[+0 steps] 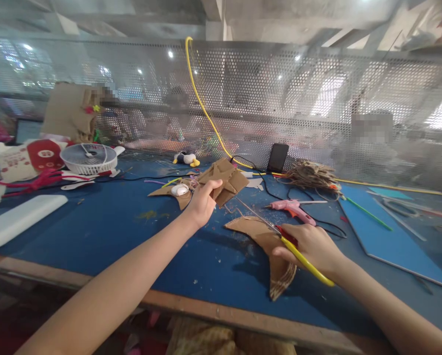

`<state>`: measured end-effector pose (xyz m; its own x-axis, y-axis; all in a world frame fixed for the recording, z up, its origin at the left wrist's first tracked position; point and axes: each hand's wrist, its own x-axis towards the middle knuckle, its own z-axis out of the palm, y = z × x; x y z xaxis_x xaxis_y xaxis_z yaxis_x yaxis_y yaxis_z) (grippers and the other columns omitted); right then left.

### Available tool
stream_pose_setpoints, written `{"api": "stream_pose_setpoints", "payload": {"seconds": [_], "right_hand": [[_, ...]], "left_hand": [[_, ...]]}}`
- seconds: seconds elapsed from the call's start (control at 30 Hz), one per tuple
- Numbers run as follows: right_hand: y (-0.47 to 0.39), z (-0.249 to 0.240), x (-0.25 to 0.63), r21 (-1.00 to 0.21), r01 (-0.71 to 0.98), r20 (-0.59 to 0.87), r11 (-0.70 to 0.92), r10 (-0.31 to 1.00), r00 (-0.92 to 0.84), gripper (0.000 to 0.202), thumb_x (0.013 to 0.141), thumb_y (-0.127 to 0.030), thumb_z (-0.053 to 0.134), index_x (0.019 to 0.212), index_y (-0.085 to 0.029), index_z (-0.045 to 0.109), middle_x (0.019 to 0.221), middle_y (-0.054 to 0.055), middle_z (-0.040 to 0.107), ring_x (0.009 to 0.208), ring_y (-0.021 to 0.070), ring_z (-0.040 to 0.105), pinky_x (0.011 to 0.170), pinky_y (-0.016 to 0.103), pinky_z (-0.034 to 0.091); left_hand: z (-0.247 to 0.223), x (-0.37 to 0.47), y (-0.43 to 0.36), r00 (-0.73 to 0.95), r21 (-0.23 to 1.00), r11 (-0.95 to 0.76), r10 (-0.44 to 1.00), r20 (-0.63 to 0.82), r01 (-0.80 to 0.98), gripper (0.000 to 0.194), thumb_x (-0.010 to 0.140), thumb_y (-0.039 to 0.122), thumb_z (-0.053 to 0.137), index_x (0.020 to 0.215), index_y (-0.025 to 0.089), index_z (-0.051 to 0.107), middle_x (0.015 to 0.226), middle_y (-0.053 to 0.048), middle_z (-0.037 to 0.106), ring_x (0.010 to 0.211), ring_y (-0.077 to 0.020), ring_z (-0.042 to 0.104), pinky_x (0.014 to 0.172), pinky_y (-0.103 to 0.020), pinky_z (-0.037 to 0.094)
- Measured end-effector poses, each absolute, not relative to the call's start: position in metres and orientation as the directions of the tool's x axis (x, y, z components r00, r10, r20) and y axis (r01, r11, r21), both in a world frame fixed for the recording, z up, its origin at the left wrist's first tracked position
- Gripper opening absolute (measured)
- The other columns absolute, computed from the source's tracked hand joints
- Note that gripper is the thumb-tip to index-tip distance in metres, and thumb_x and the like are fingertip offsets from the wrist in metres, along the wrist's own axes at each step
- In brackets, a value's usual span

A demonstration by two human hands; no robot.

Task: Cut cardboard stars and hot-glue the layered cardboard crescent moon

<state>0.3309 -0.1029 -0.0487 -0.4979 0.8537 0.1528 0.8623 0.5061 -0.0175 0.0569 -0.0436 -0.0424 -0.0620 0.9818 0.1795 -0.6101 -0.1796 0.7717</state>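
Observation:
My left hand (202, 202) is closed on a piece of cardboard (228, 178) with star-like flaps, held above the table. In my right hand (312, 246) is a pair of scissors (298, 259) with yellow and red handles, its blades pointing toward the held cardboard. Beneath the right hand lies a curved, crescent-like cardboard piece (260, 231) on the blue tabletop. Another cut cardboard piece (162, 191) rests behind the left hand, with a small white oval object (179, 190) on it.
A pink glue gun (295, 210) and its black cord lie beyond my right hand. Further back are a phone (277, 158) and a cardboard bundle (310, 175). To the right sits a blue board (391, 231). At left are a white fan (89, 158) and a long white case (24, 219).

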Motion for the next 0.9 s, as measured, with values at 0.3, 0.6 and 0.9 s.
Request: {"api": "stream_pose_setpoints", "payload": {"seconds": [0.3,0.6,0.9], "right_hand": [[-0.103,-0.051,0.333,-0.051,0.859,0.133,0.51,0.856,-0.5,0.068,0.086,-0.086,0.032,0.069,-0.023,0.05,0.064,0.004,0.056,0.057,0.0185,0.047,0.055,0.03,0.031],[-0.099,-0.055,0.344,-0.12,0.77,0.164,0.626,0.778,-0.607,0.078,0.084,-0.09,0.019,0.07,-0.022,0.054,0.062,0.004,0.051,0.061,0.0187,0.043,0.055,0.03,0.027],[-0.098,-0.055,0.347,-0.214,0.743,0.156,0.634,0.773,-0.615,0.075,0.083,-0.091,0.025,0.069,-0.021,0.049,0.06,0.0,0.047,0.054,0.0134,0.032,0.053,0.029,0.02]], "left_hand": [[-0.041,0.059,-0.05,-0.015,0.783,-0.133,0.988,0.156,-0.608,0.039,0.063,0.025,0.081,0.101,0.019,0.075,0.093,-0.003,0.08,0.11,-0.0291,0.071,0.101,-0.044,0.054],[-0.036,0.06,-0.055,0.042,0.766,-0.069,0.991,0.125,-0.639,0.037,0.061,0.024,0.078,0.097,0.019,0.075,0.096,-0.004,0.08,0.114,-0.0315,0.069,0.1,-0.043,0.055],[-0.034,0.06,-0.056,0.029,0.751,-0.026,0.998,0.06,-0.66,0.029,0.063,0.021,0.076,0.092,0.019,0.074,0.087,-0.002,0.079,0.104,-0.0263,0.073,0.099,-0.039,0.056]]}}
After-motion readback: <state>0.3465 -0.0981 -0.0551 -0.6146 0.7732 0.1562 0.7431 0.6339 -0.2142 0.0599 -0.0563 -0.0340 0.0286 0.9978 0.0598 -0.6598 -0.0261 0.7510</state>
